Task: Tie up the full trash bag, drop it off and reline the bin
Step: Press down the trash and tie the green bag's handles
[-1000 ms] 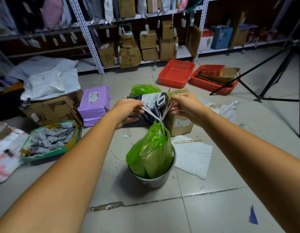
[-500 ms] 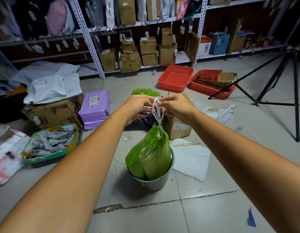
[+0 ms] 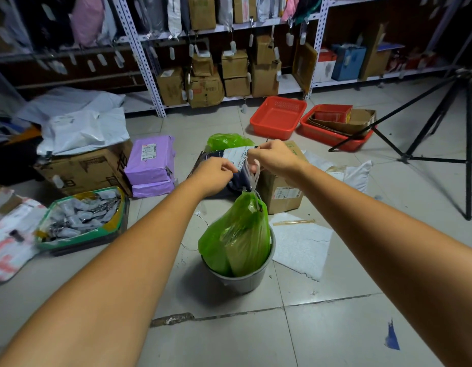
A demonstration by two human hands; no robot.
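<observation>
A full green trash bag (image 3: 238, 237) stands in a small grey bin (image 3: 242, 280) on the tiled floor. Its mouth is gathered shut, and white drawstrings (image 3: 252, 178) rise from the neck. My right hand (image 3: 273, 158) grips the drawstrings just above the bag. My left hand (image 3: 216, 173) is beside it on the left, its fingers pinched on the strings; the exact hold is hard to make out. A second green bag (image 3: 226, 141) lies crumpled on the floor behind my hands.
A cardboard box (image 3: 282, 196) and white foam sheet (image 3: 301, 245) lie right of the bin. Purple parcels (image 3: 151, 162), a green tray of packets (image 3: 81, 218) and boxes are on the left. Red baskets (image 3: 278, 117), shelving (image 3: 229, 62) and a black tripod (image 3: 441, 123) stand behind.
My hands came together from a spread pull on the strings, then shifted; the right hand now sits higher over the bag's neck and the left slightly lower and apart.
</observation>
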